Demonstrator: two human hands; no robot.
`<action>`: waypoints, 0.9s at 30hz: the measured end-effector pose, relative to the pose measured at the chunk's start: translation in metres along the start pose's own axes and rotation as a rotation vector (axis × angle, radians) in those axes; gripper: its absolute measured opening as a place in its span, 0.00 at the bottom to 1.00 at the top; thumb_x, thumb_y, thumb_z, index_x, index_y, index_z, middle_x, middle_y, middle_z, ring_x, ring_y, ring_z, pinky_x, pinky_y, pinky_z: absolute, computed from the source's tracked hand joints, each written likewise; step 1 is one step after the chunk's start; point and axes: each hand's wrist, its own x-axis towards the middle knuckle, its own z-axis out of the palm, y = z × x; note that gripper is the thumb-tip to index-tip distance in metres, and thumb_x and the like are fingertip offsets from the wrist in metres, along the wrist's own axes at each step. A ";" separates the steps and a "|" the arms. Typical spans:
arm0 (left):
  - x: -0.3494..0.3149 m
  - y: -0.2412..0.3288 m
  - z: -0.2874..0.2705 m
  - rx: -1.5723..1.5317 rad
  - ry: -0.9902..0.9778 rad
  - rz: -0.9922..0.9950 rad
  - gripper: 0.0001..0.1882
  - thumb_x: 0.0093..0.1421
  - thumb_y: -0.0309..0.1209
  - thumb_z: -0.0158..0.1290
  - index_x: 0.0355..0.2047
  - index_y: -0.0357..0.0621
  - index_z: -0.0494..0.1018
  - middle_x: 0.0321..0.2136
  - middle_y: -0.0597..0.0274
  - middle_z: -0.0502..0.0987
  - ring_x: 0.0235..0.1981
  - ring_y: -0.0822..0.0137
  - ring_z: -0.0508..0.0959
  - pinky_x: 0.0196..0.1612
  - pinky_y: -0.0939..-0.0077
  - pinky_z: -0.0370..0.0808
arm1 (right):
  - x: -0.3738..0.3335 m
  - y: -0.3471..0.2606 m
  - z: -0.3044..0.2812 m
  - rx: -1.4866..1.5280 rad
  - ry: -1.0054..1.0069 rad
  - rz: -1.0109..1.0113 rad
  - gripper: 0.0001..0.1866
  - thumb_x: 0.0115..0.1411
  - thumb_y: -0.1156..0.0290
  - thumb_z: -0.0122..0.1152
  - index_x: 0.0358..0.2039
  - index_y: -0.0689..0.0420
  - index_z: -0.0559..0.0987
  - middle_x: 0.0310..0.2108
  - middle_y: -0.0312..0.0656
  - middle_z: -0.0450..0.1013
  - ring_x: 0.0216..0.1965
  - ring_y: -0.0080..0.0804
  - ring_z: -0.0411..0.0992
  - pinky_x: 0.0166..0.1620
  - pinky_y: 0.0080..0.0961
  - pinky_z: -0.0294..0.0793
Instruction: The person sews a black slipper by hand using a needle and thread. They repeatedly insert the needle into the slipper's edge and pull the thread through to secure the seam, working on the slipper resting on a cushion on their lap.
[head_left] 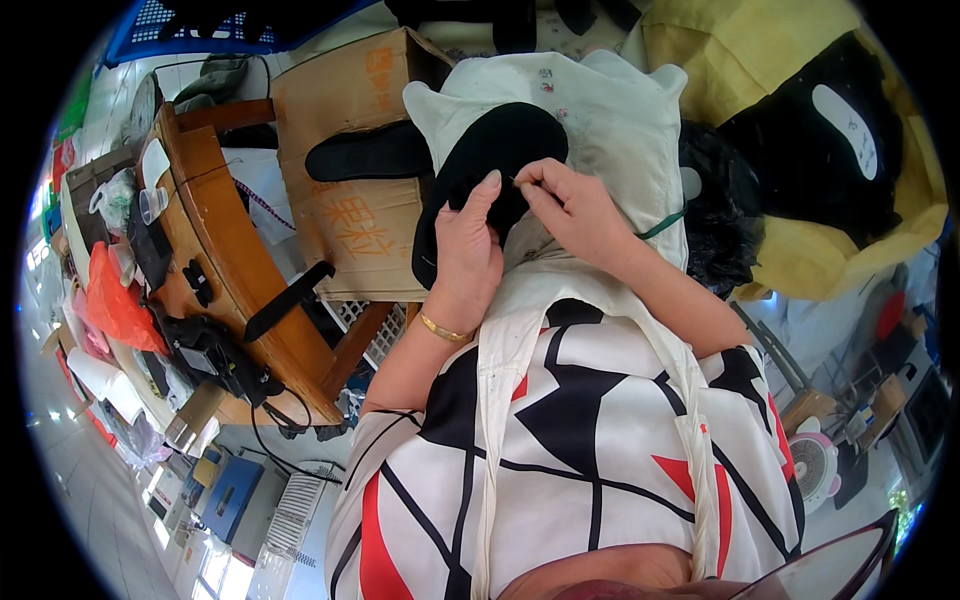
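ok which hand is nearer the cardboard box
Left. The left hand is just to the right of the cardboard box, gripping a black sole-shaped piece; the right hand is farther right, at that piece's right edge.

At left, a brown wooden worktop (230,275), cluttered along its far side. Beyond, pale tiled floor (90,520), glossy with reflected light. At lower left, bright panes (215,575), window or reflection unclear, near a white slatted unit (302,505). At lower right, a round white fan (805,470); at the far edge, a sliver of light (903,502) with green.
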 end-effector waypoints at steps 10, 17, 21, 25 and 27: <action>0.002 0.002 -0.002 -0.040 0.023 -0.027 0.14 0.60 0.24 0.59 0.47 0.44 0.76 0.42 0.67 0.80 0.43 0.73 0.78 0.49 0.77 0.74 | -0.002 0.005 0.001 -0.028 -0.001 -0.053 0.08 0.65 0.75 0.56 0.44 0.59 0.75 0.29 0.36 0.73 0.28 0.19 0.67 0.34 0.18 0.69; 0.000 0.003 0.001 -0.020 0.008 -0.041 0.12 0.61 0.24 0.58 0.45 0.43 0.77 0.40 0.67 0.80 0.42 0.73 0.79 0.48 0.78 0.75 | -0.002 0.006 0.013 -0.028 0.112 -0.121 0.06 0.65 0.76 0.55 0.42 0.60 0.73 0.27 0.38 0.72 0.26 0.23 0.68 0.32 0.20 0.69; -0.001 -0.010 -0.004 0.039 -0.044 0.035 0.10 0.63 0.24 0.56 0.45 0.40 0.77 0.39 0.67 0.81 0.40 0.74 0.79 0.47 0.78 0.75 | 0.007 -0.014 0.010 0.058 0.109 0.046 0.04 0.65 0.75 0.54 0.39 0.60 0.70 0.25 0.39 0.71 0.25 0.24 0.70 0.31 0.23 0.70; -0.003 -0.013 -0.004 0.148 -0.128 0.067 0.10 0.63 0.25 0.57 0.44 0.39 0.77 0.38 0.68 0.80 0.37 0.76 0.78 0.44 0.80 0.74 | 0.014 -0.023 -0.007 -0.067 -0.025 0.074 0.06 0.64 0.75 0.57 0.39 0.59 0.70 0.26 0.42 0.72 0.25 0.30 0.71 0.31 0.24 0.70; -0.006 -0.012 -0.002 0.249 -0.140 0.101 0.09 0.63 0.25 0.57 0.43 0.39 0.78 0.37 0.69 0.80 0.35 0.77 0.77 0.41 0.81 0.74 | 0.015 -0.022 -0.016 -0.226 0.027 -0.064 0.06 0.62 0.75 0.59 0.39 0.58 0.72 0.27 0.43 0.73 0.25 0.33 0.72 0.31 0.25 0.70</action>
